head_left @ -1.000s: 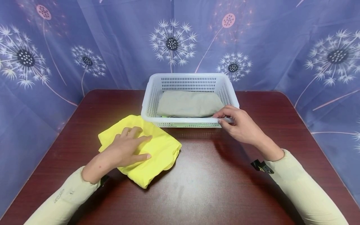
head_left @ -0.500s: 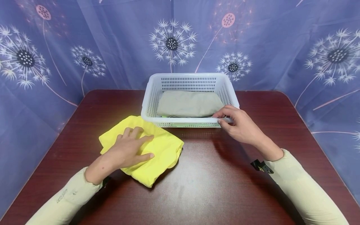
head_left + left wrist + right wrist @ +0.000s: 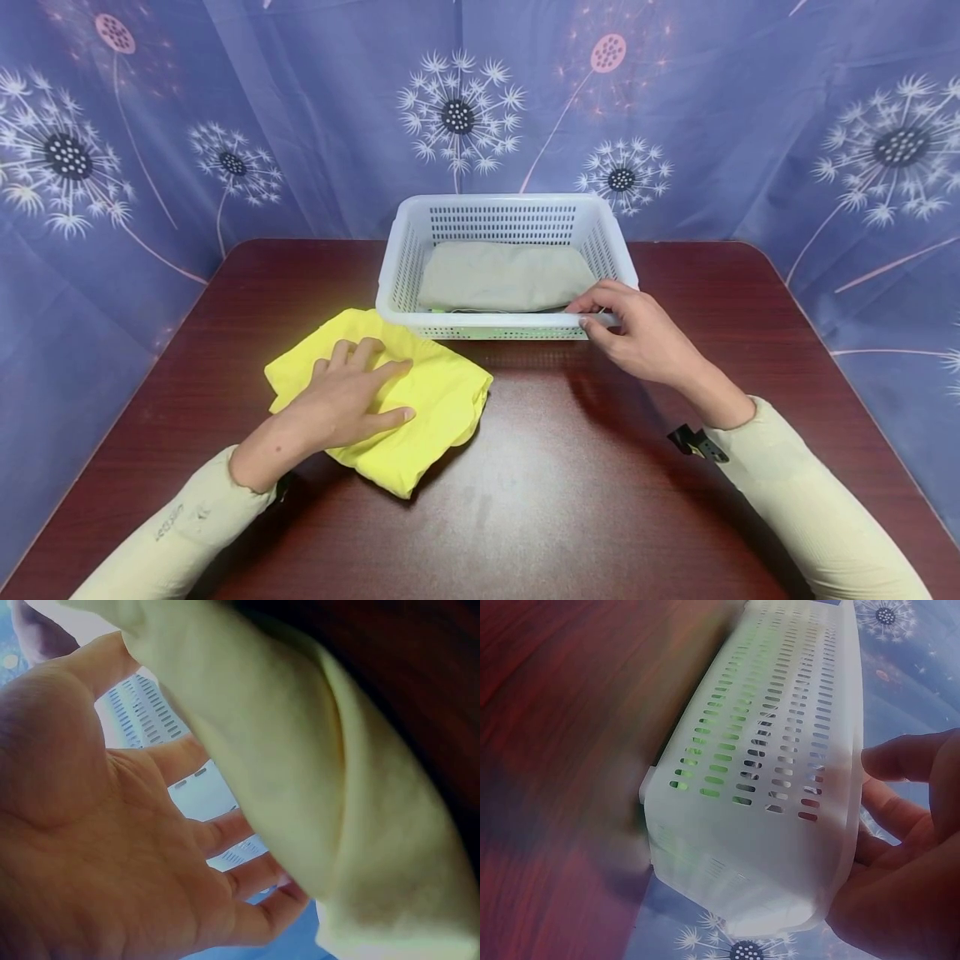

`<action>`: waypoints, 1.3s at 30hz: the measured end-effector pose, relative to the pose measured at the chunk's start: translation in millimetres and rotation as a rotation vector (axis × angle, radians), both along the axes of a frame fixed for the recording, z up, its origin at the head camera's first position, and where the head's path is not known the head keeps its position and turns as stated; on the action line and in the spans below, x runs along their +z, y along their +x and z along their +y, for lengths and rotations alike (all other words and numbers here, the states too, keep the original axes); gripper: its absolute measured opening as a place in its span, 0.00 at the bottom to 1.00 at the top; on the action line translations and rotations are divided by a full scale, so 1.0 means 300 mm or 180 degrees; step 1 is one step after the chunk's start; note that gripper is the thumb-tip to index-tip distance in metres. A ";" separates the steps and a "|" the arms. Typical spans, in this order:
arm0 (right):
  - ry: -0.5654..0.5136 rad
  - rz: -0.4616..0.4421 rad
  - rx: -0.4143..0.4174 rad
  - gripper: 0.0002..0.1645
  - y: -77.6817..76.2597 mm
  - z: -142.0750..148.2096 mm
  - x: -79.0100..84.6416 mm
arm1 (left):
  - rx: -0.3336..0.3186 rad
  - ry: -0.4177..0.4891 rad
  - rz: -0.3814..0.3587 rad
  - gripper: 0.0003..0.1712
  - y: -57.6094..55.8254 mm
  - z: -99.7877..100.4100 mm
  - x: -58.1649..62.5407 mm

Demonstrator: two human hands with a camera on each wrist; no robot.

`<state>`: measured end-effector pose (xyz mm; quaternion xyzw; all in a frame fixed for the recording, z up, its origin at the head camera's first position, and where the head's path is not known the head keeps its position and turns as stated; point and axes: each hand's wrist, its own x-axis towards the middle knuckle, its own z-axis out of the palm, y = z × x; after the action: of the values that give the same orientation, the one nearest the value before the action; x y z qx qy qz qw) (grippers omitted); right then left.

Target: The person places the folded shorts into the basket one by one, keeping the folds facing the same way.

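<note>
A folded bright yellow cloth (image 3: 442, 392) lies on the table, left of centre; its far corner meets the basket's near left side. My left hand (image 3: 341, 404) rests on top of it with the fingers spread. In the left wrist view the left palm (image 3: 97, 847) faces the cloth (image 3: 277, 742), whose edge hides the fingertips. With thumb and fingers, my right hand (image 3: 637, 333) pinches the near right rim of a white perforated plastic basket (image 3: 487, 320). A folded grey-beige cloth (image 3: 506, 277) lies inside, and something green shows through the slots.
The dark red-brown wooden table (image 3: 555, 500) has rounded far corners. A blue-purple curtain (image 3: 322, 100) with dandelion prints hangs behind it and along both sides, close to the basket's back.
My left hand and the yellow cloth have slid slightly to the right, mostly in the first half second. The right hand and basket have stayed put.
</note>
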<state>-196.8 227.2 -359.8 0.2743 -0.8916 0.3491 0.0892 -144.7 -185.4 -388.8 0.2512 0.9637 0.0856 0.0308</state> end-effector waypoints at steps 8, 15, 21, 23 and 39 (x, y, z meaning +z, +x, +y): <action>0.0020 0.0034 -0.0002 0.13 0.001 -0.003 0.000 | -0.0017 0.0015 -0.0004 0.40 -0.005 -0.003 -0.006; -0.0004 -0.0005 0.0018 0.13 -0.001 -0.001 -0.002 | 0.0001 0.0023 -0.0038 0.40 -0.005 -0.001 -0.003; 0.0006 -0.0009 0.0013 0.13 0.000 -0.001 -0.003 | 0.0030 0.0014 -0.0072 0.39 -0.001 0.003 -0.002; 0.0013 0.0001 0.0014 0.13 -0.001 -0.001 -0.003 | 0.0037 0.0001 -0.0072 0.39 0.000 0.005 -0.003; 0.0021 0.0011 0.0020 0.14 0.000 -0.001 -0.002 | 0.0100 -0.0028 -0.0002 0.40 0.023 0.049 -0.017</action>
<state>-196.9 227.0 -360.4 0.2780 -0.8917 0.3460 0.0887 -137.6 -170.8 -393.8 0.2359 0.9678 0.0820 0.0309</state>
